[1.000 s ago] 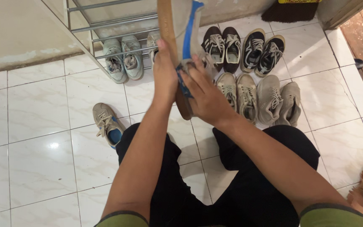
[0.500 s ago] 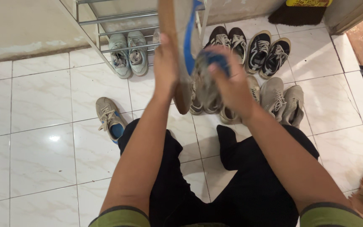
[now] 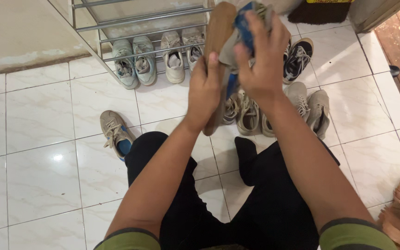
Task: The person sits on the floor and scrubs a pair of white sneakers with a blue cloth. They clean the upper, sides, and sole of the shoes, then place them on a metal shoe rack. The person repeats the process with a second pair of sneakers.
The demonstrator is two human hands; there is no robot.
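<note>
On the far left, a lone beige sneaker [image 3: 115, 133] with a blue lining lies on the white tiled floor [image 3: 38, 153], beside the person's knee. Behind it, a metal shoe rack [image 3: 135, 21] shelters two pale pairs. In the middle, the left hand [image 3: 204, 92] is clenched around the sole side of a raised sneaker [image 3: 218, 32], held upright above the floor. The right hand [image 3: 260, 60] presses a blue cloth [image 3: 242, 21] against the sneaker's upper, fingers wrapped over it. Below and to the right, more shoes sit in rows [image 3: 302, 99]. The one-handed hold on the sole looks a risk: a hard rub could twist the sneaker loose onto the pairs beneath.
</note>
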